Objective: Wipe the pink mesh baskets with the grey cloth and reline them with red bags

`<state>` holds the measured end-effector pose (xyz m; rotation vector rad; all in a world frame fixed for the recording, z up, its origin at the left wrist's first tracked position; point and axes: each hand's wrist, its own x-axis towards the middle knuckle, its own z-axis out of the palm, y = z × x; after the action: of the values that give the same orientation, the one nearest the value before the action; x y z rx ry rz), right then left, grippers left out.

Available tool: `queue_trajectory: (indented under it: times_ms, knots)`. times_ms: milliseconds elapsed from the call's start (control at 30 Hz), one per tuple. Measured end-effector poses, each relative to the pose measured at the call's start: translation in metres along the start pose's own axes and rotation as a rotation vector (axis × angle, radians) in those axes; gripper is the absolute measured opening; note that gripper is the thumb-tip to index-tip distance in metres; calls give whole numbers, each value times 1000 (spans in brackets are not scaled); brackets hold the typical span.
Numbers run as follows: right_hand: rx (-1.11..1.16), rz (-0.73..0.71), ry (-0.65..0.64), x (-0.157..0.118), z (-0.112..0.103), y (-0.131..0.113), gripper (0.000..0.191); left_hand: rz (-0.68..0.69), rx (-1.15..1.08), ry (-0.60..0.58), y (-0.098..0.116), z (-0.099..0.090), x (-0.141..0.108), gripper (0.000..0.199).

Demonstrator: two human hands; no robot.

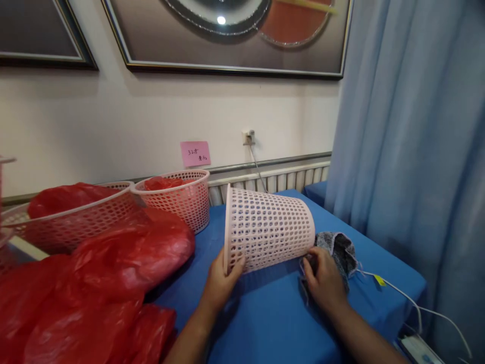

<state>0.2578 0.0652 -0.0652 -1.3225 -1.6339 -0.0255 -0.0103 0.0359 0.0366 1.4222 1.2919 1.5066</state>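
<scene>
Taking the pale pink lattice basket as the clock's centre, the left hand is seen at about 8 o'clock. It is closed on the rim, with the thumb laid over the lattice; its other fingers are partly hidden. At 4 o'clock the right hand is half curled, and a grey cloth seems to be bunched in its grasp, spilling out on both sides. Whether the basket's base is touched by the fingertips cannot be told.

The basket is held on its side above the blue-covered table, its mouth turned to 9 o'clock and its base to 3; whether any part is rested on the table cannot be made out. The step in hand is judged to be the handling of the basket's base end with the cloth, while the rim is steadied. For the next move, a firm hold on the rim and a controlled turn seem to be called for, so that fresh lattice can be reached by the cloth.

Between 8 and 9 o'clock, red plastic bags are heaped; the basket should be kept clear of them. A white cable is laid near the cloth, toward 4 o'clock, where it might be snagged. Farther off, a wide basket at 9 o'clock and a smaller round basket between 9 and 10 are stood upright with red plastic inside. On the wall, a pink note is fixed at 10 o'clock.
</scene>
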Motion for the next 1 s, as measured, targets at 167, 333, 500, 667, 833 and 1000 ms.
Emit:
queue_trajectory:
  times_ms: [167,333,500,667,833,1000]
  knots:
    - [-352,177,-77,3,-3,38,57,84,129,39,-12,4,-6,35]
    - [-164,91,-221,24,-5,45,49,135,190,162,-28,-2,-3,35]
    - [139,49,-36,73,-16,40,53,160,209,252,-34,-11,5,35]
    - [186,217,-249,95,-4,44,68,166,203,269,-34,-13,7,37]
    - [58,237,-491,56,21,26,83,153,186,291,-41,-10,6,45]
    - [-148,169,-540,29,37,13,84,138,163,320,-50,-7,5,53]
